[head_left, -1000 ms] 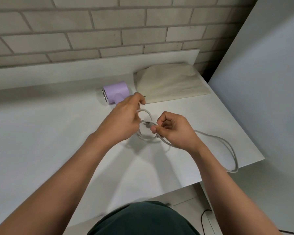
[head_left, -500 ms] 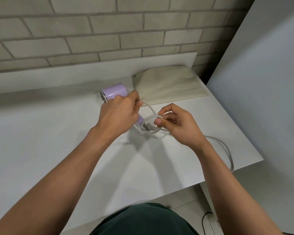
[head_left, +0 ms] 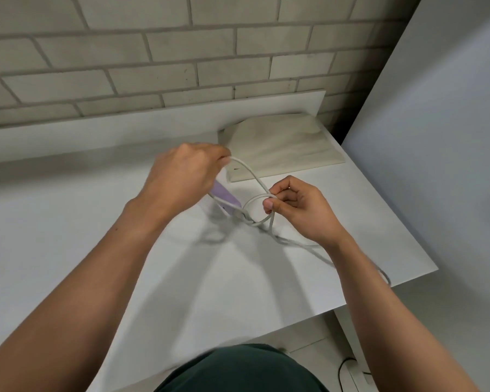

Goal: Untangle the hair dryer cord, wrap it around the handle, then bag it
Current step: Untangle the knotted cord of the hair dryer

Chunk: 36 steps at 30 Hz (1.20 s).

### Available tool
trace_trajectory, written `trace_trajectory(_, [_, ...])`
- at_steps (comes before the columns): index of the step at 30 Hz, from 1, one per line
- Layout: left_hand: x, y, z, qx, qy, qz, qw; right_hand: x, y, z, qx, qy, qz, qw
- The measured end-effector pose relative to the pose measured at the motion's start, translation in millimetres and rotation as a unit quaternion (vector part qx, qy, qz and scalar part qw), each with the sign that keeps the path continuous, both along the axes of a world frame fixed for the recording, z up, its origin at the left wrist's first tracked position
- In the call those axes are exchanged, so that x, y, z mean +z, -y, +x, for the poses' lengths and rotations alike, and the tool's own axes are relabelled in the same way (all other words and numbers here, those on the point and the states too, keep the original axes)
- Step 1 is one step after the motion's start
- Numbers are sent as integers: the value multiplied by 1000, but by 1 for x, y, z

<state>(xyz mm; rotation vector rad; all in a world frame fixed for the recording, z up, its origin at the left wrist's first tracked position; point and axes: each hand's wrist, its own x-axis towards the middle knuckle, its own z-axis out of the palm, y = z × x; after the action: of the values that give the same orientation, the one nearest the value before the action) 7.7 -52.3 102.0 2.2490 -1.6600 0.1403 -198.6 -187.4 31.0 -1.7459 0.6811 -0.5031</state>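
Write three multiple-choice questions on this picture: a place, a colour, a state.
1. Where is the bag? A floor; B table, far right corner; C hanging on wall.
2. Hair dryer colour? A black; B red; C purple.
3. The cord is? A in loose loops, gripped by left hand and right hand; B wound round the handle; C in the bag.
Answers: B, it lies flat by the wall; C, its handle shows purple; A, loops hang between the hands.
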Motion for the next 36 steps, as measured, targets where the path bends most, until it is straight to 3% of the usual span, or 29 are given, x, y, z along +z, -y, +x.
trace_trajectory(3, [-2,-5,0,42,-19,-48,998,4,5,3,30,-3,5,1000])
trace_trajectory(6, [-7,-3,0,69,-15,-29,997,6,7,9,37,-10,-24,999])
trace_trajectory(11, [-2,13,-15,-123,77,80,986,10,5,13,56,-26,-95,994])
trace_trajectory(15, [-3,22,-27,-89,86,158,980,11,2,14,30,-4,-82,996])
trace_trajectory(17, [-2,21,-26,-55,88,117,988,6,3,11,23,-23,-89,996])
trace_trajectory(21, [13,16,-11,66,25,-74,995,-12,-2,-1,31,-64,-86,994])
trace_trajectory(25, [9,16,5,105,12,-26,994,-13,-5,-4,56,-60,-112,990])
trace_trajectory(27, [3,18,4,65,52,-26,996,-11,-4,-3,76,-66,-121,988])
trace_trajectory(29, [2,21,-3,-36,120,-26,992,-9,-3,-3,91,-69,-115,987])
trace_trajectory(32, [2,24,-19,-137,246,2,960,-4,-5,-4,105,-63,-95,988])
trace_trajectory(36, [-1,27,-33,-261,280,-15,924,3,-7,-4,102,-48,-94,989])
